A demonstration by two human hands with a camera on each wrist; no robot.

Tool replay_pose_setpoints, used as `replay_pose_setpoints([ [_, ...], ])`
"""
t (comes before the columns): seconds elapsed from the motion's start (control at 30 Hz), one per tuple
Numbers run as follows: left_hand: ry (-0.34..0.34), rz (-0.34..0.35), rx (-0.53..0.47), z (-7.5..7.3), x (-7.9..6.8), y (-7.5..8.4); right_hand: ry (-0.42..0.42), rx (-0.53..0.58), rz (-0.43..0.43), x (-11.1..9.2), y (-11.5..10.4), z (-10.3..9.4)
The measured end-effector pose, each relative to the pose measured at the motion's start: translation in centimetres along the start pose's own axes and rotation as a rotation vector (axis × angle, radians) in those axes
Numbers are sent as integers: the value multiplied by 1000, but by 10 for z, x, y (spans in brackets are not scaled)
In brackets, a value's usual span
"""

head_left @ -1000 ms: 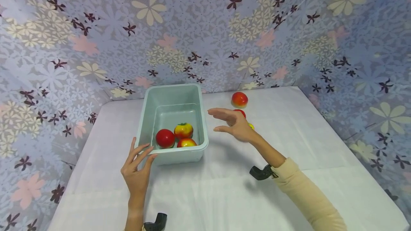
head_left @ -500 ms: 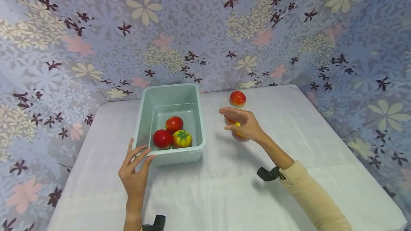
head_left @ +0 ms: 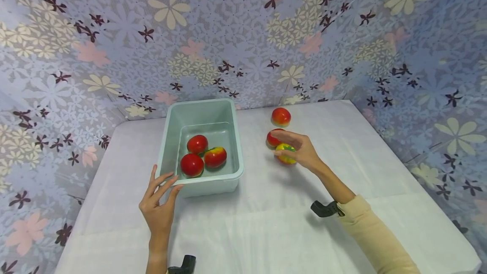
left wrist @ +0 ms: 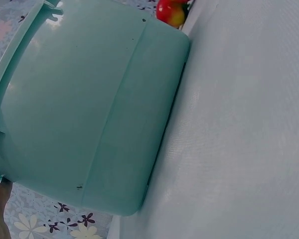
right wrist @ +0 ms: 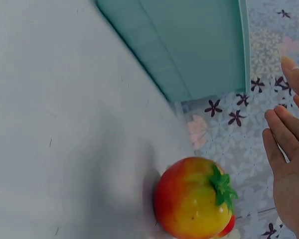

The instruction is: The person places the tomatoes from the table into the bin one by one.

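Note:
A pale green plastic bin [head_left: 237, 147] holds three tomatoes: a red tomato [head_left: 192, 165] at the front, another red tomato [head_left: 197, 143] behind it, and a red-and-yellow tomato [head_left: 215, 157] on the right. My left hand [head_left: 157, 210] grips the bin's front left corner, fingertips over the rim and thumb against the front wall. To the right of the bin my right hand [head_left: 300, 151] hovers with nothing in it, thumb and fingers spread apart. Just beyond its fingers lies a yellow tomato [head_left: 284, 157] with a green leafy top, partly hidden by the hand.
Behind the yellow tomato sits a red tomato [head_left: 273, 138], and farther back another red-orange tomato [head_left: 281, 116]. A white cloth [head_left: 243, 231] covers the table. Floral fabric [head_left: 243, 33] hangs along the back and sides.
My right hand has moved right, away from the bin, to the yellow tomato. Inside the bin the tomatoes have rolled and shifted. My left hand has stayed at the corner.

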State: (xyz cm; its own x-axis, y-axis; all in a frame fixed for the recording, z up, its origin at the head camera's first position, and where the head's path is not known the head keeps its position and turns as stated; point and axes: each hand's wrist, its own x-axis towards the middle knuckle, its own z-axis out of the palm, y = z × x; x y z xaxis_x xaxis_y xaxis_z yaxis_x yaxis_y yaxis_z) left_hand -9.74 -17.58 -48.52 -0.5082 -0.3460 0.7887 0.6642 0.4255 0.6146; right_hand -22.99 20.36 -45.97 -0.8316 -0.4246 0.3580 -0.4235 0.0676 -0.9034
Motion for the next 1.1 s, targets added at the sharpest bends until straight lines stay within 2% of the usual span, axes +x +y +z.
replay_pose_setpoints([
  [0.1, 2, 4, -1, 0, 1, 3, 13, -16, 23, -3, 3, -2],
  [0.3, -13, -9, 27, 3, 7, 20, 34, -93, 50, -11, 8, -5],
  [0.43, -16, -14, 35, 4, 9, 26, 54, -125, 55, -14, 12, -8],
  [0.57, -17, -19, 35, 3, 8, 21, 76, -118, 45, -16, 18, -12],
  [0.83, -7, -17, 31, 0, 0, 1, 107, -83, 64, -18, 28, -18],
  [1.1, -2, -8, 21, -1, -1, -2, 137, -125, 122, -22, 35, -22],
])
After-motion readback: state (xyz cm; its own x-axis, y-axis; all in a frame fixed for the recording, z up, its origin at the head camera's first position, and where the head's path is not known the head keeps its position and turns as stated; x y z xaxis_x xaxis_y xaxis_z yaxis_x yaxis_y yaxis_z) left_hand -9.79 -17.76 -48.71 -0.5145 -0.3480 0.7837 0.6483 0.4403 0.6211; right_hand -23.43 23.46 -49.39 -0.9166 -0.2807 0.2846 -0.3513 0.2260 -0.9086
